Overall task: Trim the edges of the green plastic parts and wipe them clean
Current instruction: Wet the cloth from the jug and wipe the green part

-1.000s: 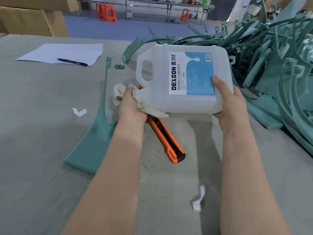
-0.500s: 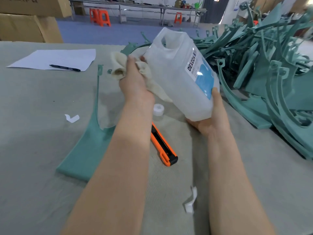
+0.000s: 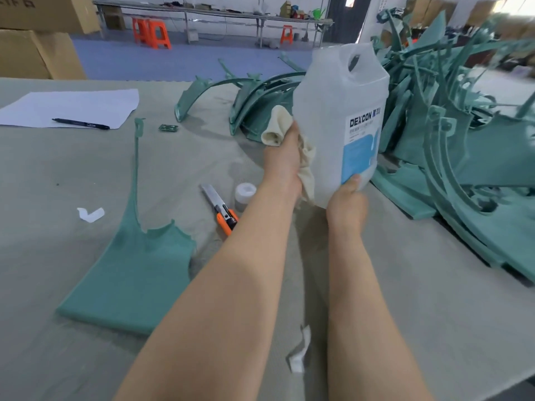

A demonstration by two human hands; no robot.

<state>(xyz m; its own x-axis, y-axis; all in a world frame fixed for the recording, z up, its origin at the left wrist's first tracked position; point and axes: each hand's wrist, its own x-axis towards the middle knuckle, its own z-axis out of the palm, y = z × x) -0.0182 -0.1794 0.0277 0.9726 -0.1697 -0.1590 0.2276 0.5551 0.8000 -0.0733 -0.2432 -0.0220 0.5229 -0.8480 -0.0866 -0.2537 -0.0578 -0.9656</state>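
Grey table (image 3: 58, 169) | centre frame: left hand (image 3: 282, 160) clutches cloth (image 3: 278, 125) against jug (image 3: 327, 111), likely wetting it | right hand (image 3: 347, 198) grips jug's base.

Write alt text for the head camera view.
The left hand grips a cream cloth against a translucent DEXCON jug that the right hand holds at its base. A utility knife, a white cap and green plastic parts lie on the table.

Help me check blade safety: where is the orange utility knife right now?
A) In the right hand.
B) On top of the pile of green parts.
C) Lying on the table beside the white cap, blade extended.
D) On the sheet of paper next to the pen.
C: the orange utility knife lies on the table with its blade out, beside the white cap.
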